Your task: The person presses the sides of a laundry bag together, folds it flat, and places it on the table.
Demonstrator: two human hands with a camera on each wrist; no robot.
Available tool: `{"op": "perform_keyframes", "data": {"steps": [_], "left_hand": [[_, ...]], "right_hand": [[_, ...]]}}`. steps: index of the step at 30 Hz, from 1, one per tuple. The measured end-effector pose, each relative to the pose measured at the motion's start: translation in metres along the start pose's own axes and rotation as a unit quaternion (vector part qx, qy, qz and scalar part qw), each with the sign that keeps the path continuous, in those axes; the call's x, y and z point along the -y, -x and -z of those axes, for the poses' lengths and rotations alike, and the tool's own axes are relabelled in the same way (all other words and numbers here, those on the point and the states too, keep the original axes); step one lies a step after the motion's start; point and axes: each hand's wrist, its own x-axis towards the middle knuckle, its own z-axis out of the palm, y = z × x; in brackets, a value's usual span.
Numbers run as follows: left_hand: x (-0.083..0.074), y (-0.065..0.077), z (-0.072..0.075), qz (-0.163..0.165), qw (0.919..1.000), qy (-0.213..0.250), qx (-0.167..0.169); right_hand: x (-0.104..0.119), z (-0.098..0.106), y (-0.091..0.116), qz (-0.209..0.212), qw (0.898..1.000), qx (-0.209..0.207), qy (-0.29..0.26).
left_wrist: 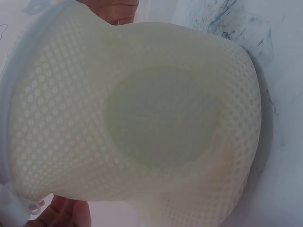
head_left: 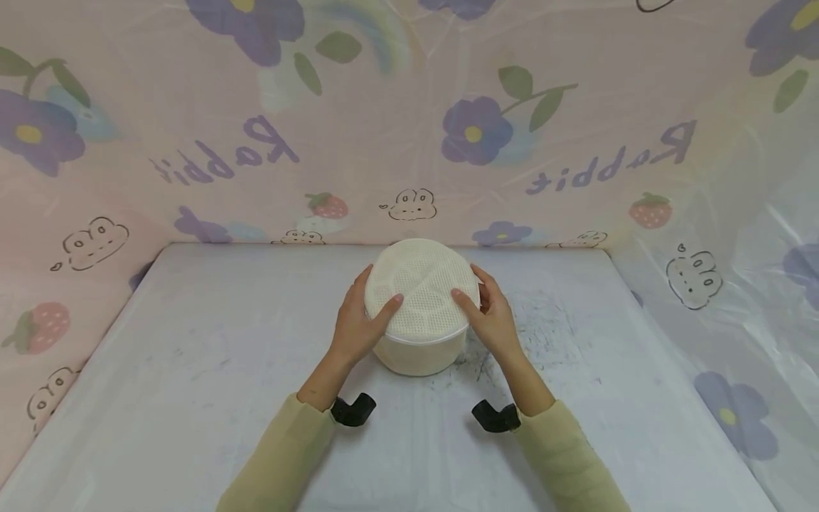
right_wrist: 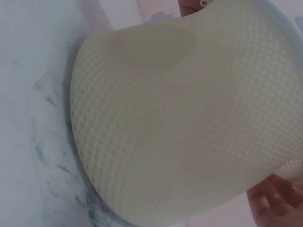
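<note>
A cream mesh laundry bag (head_left: 422, 284), round and drum-shaped, sits upright on the white table in the head view. A white zip band (head_left: 427, 340) runs round its upper edge. My left hand (head_left: 361, 320) grips its left side, thumb on top and fingers round the far side. On the opposite side my right hand (head_left: 494, 316) grips it likewise. Close up in the left wrist view, the mesh wall (left_wrist: 165, 118) bulges and creases, with a white zipper pull (left_wrist: 14, 208) at the corner. The right wrist view shows the sagging mesh side (right_wrist: 170, 109) near the tabletop.
The white table (head_left: 211, 341) has dark scuff marks (head_left: 544, 327) to the right of the bag. A pink printed curtain (head_left: 384, 128) with flowers and rabbits hangs along the back and sides. Black angled mounts (head_left: 354, 410) sit at both wrists.
</note>
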Motion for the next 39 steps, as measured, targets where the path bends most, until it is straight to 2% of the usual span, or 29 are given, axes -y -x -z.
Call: {"op": "perform_keyframes", "data": {"steps": [23, 39], "left_hand": [[0.011, 0.001, -0.007, 0.004, 1.0000, -0.005, 0.007], [0.019, 0.002, -0.010, 0.001, 0.9998, -0.021, 0.005]], "right_hand": [[-0.015, -0.011, 0.013, -0.004, 1.000, -0.031, 0.004], [-0.023, -0.013, 0.018, -0.014, 0.997, -0.037, 0.060]]}}
